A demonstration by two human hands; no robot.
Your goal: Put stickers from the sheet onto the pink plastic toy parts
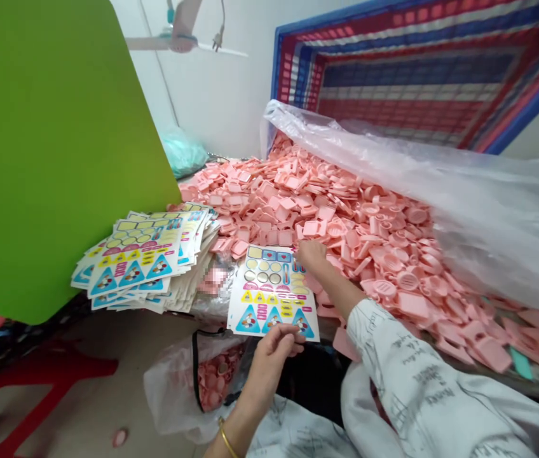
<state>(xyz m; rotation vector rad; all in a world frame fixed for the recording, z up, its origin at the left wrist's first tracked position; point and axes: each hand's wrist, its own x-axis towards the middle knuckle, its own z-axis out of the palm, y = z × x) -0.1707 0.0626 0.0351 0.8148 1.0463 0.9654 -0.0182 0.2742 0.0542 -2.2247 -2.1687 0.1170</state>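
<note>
the left hand (269, 369) pinches the lower edge of a printed sticker sheet (269, 292), fingers together on it, in front of a heap of pink plastic pieces (369, 235). the right hand (311, 254) sits over the heap beside the sheet's top corner, fingers bunched; whether they grip a piece, i cannot tell.

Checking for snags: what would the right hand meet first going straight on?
The right hand would likely meet the heap of pink plastic pieces just ahead of it, though depth is hard to judge here.
</note>
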